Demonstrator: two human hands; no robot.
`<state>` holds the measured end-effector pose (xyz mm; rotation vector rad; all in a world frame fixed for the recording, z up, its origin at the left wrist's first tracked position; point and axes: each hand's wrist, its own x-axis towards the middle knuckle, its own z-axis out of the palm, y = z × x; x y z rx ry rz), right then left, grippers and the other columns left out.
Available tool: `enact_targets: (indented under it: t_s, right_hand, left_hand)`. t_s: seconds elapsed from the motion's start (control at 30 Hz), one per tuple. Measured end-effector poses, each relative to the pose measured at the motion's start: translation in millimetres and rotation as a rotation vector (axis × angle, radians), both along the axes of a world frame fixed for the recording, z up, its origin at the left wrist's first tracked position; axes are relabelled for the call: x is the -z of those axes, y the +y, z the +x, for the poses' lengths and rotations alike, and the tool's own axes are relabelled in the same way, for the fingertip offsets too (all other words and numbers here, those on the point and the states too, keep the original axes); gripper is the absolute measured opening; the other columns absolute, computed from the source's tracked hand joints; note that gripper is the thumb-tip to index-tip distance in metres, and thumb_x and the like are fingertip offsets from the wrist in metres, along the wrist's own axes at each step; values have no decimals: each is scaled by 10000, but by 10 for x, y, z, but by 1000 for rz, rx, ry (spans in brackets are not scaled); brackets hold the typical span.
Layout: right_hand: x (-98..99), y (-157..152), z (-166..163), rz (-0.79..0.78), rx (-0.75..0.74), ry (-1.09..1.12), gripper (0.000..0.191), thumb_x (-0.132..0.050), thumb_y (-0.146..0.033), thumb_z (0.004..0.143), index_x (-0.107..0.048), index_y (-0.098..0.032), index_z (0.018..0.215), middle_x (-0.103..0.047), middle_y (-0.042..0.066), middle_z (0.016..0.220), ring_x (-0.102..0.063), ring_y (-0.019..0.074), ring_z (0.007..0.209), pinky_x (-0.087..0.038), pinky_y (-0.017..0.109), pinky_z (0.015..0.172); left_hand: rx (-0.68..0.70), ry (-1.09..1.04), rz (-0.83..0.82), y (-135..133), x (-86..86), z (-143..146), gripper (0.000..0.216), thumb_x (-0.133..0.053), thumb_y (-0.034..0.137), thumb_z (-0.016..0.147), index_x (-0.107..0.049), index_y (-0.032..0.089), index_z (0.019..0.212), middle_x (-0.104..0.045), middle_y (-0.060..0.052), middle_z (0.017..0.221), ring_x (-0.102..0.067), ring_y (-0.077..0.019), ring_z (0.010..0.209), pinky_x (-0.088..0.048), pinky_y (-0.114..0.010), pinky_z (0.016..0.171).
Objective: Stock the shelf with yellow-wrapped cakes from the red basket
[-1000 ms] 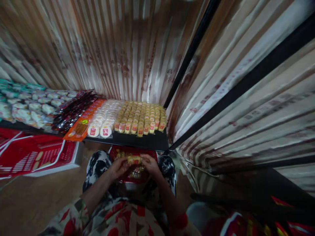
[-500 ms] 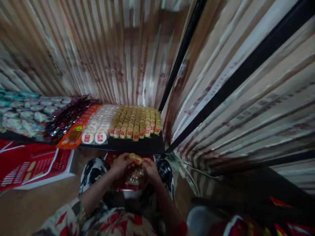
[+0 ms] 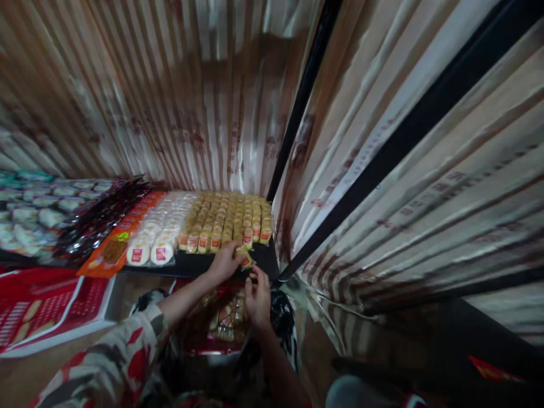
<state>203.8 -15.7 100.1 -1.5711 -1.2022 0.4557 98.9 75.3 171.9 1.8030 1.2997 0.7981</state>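
My left hand (image 3: 225, 264) reaches to the front edge of the black shelf, closed on a small yellow snack cake in a clear wrapper (image 3: 245, 259) with a red label. Just below it is my right hand (image 3: 258, 297), its fingers bent and thumb apart. The right fingertips are close to the wrapper's lower corner; whether they touch it I cannot tell. Behind the held cake, rows of matching yellow wrapped cakes (image 3: 215, 221) stand on the shelf. Between my knees, a red container (image 3: 204, 351) holds more wrapped pieces (image 3: 229, 317), partly hidden by my arms.
Left of the yellow rows are white round wrapped cakes (image 3: 161, 253), an orange packet (image 3: 102, 258), dark packets (image 3: 96, 226) and white wrapped packs (image 3: 51, 218). A red printed box (image 3: 46, 306) is at lower left. Striped sheeting (image 3: 191, 102) and black poles (image 3: 306, 96) enclose the shelf.
Both hands have moved up from above the red container, the left one carrying the yellow cake to the shelf's front edge. My right hand's fingers have come off the cake's end. The view has shifted slightly.
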Motion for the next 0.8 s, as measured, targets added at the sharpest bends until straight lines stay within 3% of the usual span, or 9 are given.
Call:
enact_targets:
  t_s: [0.13, 0.33, 0.5, 0.8]
  right_hand:
    - [-8, 236, 121, 55, 46, -197, 436, -330, -179, 837, -492, -130, 1238, -440, 139, 1333, -382, 224, 1258, -338, 432, 1043]
    - [190, 568, 244, 1, -4, -360, 482, -356, -117, 791, -523, -94, 1243, -489, 140, 1317, -374, 236, 1264, -332, 448, 1052]
    - [273, 661, 148, -2, -60, -435, 524, -351, -89, 781, -492, -74, 1285, -506, 143, 1311, -339, 238, 1292, -337, 438, 1049]
    - [174, 652, 42, -134, -103, -512, 588, -354, -65, 789, -414, -197, 1359, -443, 49, 1390, -326, 237, 1312, -336, 405, 998]
  left_hand:
    - [57, 139, 119, 254, -167, 236, 327, -572, 203, 766, -613, 175, 1089, -657, -49, 841, -589, -183, 815, -426, -263, 789]
    - [-20, 211, 132, 535, -301, 454, 360, -551, 201, 781, -596, 176, 1137, -671, -82, 971, -601, -194, 871, -421, -263, 812]
    - [-19, 178, 178, 703, -434, 572, 342, -552, 190, 789, -612, 158, 1124, -681, -79, 912, -612, -190, 853, -423, -256, 817]
    - [173, 286, 228, 928, -356, 745, 364, -543, 161, 786, -613, 172, 1143, -674, -94, 992, -614, -209, 887, -440, -276, 818]
